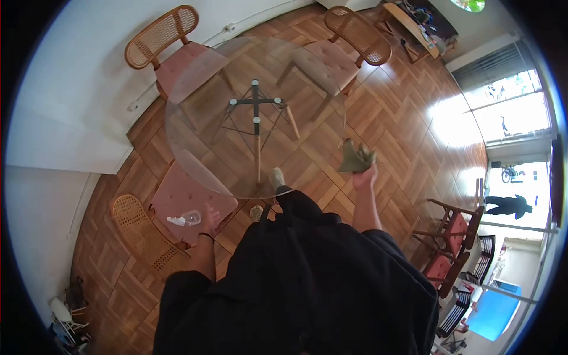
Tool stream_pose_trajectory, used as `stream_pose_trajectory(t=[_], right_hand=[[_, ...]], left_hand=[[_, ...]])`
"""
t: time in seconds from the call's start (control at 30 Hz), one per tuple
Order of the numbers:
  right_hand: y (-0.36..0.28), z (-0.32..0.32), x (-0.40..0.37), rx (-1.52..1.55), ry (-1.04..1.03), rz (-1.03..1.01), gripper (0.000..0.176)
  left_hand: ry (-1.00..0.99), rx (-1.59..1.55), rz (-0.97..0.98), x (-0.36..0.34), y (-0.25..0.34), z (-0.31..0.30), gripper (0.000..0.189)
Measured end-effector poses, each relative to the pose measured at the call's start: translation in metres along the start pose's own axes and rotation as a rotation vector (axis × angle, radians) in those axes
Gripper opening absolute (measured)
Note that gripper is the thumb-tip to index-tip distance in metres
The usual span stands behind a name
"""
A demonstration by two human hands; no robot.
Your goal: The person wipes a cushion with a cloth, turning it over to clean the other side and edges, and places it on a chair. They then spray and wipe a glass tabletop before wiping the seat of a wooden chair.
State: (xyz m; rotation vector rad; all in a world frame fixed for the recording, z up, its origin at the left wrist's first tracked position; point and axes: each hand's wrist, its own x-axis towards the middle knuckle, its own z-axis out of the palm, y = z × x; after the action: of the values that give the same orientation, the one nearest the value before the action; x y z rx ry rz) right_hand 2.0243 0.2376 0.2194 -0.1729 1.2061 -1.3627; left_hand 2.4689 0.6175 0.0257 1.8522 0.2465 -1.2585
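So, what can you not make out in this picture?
- Head view, left hand and bottle: too small and blurred to tell whether the hand grips the bottle or only touches it.
- Head view, right hand: the fingers are mostly hidden behind the cloth it holds.
- Head view, table: the top is clear glass, so any marks on it are too faint to see.
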Motion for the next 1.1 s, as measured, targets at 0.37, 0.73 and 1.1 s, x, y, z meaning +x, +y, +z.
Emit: stream_pose_trajectory(t=[0.37,0.73,1.1], right_hand=[[0.053,0.053,0.098,-1.800,-0.589,-1.144,0.050],[0.051,0.149,0.249,-1.934,-0.624,-0.982,0.060],[0.053,0.284,0.358,-1.706,-0.495,-0.179,0.048]], left_hand=[[0.046,-0.250,-0.131,-0.049,-0.010,0.080,0.083],[0.555,0.013,-0.324,-0.223,-0.021,0.239,0.083],[0.469,0.082,-0.261,-0.240,-0.022,0.279,0.078]])
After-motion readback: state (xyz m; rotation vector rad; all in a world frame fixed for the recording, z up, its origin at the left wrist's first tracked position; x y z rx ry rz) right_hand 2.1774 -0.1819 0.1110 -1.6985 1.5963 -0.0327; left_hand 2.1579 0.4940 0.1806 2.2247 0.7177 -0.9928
